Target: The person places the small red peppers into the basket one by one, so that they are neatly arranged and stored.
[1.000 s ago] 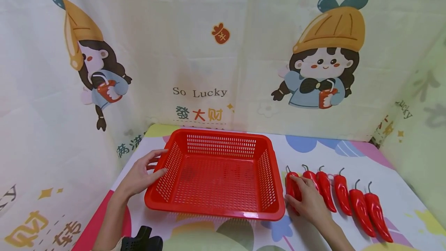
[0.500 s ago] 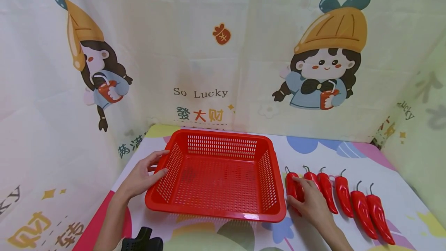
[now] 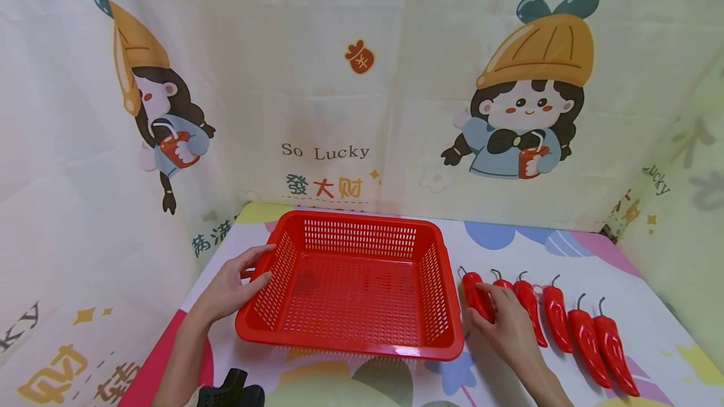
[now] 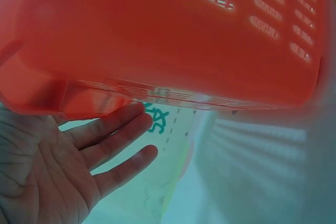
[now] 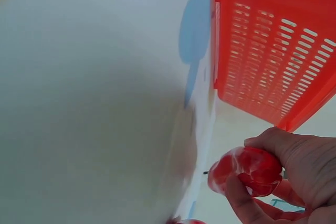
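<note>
A red slotted plastic basket (image 3: 353, 347) stands on the table with nothing inside. My left hand (image 3: 226, 284) is at its left side, thumb and fingertips touching the rim. In the left wrist view that hand's fingers (image 4: 123, 174) are straight and spread beside the basket wall. Right of the basket, my right hand (image 3: 511, 331) pinches a red chili pepper (image 3: 472, 287) between thumb and fingers. The right wrist view shows the held pepper (image 5: 257, 163) with its dark stem end pointing away from the palm, close to the basket (image 5: 257, 66).
Several more red peppers (image 3: 556, 316) with dark curved stems lie in a row to the right of my right hand. A printed cloth (image 3: 407, 112) hangs behind the table. A black device (image 3: 232, 388) is strapped near my left wrist.
The pepper in my right hand has tilted, its stem end shifting slightly up and left towards the basket. My left hand and the basket have stayed put.
</note>
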Available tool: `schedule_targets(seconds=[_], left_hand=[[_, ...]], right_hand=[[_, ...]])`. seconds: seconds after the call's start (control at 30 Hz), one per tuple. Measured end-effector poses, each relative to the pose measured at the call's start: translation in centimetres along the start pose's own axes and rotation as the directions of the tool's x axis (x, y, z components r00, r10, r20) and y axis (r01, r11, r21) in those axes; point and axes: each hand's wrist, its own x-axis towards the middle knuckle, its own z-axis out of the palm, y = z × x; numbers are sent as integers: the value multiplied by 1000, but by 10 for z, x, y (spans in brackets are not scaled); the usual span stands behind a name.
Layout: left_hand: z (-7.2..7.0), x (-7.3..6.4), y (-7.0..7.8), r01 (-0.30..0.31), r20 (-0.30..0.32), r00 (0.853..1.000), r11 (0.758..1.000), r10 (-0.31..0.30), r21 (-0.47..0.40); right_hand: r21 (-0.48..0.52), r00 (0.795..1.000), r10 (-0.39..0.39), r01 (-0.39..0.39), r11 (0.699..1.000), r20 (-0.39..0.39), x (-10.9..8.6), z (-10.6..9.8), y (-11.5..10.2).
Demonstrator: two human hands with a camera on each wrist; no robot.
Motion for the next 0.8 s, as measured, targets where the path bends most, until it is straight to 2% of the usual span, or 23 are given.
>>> schedule_targets(seconds=[0.37,0.8], left_hand=[[1,0,1,2,-7,1000,1000,-2,4],[3,0,-1,8,-30,1000,999,-7,34]], right_hand=[[41,985,-78,86,995,-156,1,-7,-15],[91,960,-113,140,986,-257,5,-25,-44]])
